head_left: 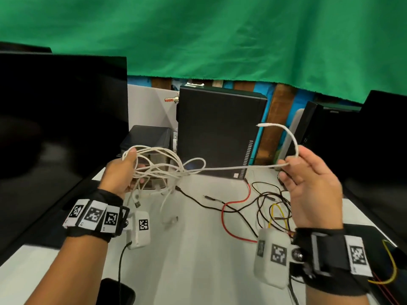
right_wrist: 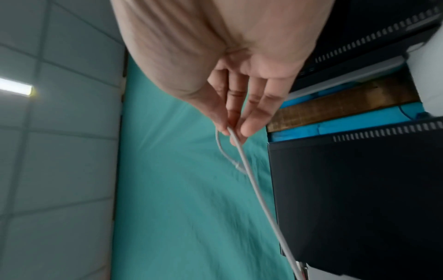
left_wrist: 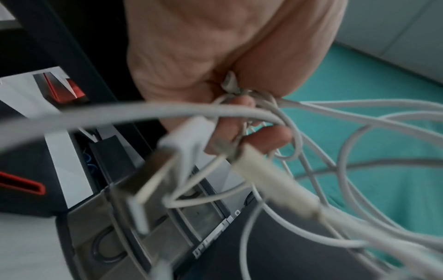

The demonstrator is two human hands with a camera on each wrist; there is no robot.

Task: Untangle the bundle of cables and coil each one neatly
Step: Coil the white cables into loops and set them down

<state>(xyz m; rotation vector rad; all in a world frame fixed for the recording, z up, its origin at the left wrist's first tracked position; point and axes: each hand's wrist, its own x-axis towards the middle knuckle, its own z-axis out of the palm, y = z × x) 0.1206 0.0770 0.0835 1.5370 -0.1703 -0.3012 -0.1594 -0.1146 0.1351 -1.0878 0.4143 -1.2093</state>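
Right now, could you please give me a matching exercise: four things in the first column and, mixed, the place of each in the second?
1. white cable bundle
2. pulled-out white strand
3. red wire
4. black computer case

a. lying on the table
b. pinched by the right hand
c. gripped in the left hand
d. standing behind the hands

Pairs: 1-c, 2-b, 3-a, 4-d

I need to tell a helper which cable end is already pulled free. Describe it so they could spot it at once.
Start at the black computer tower standing at the back of the table. To its right, the right hand pinches a white cable that runs from the bundle in the left hand. The free end arcs up from those fingers, the only white plug in the air, away from the bundle.
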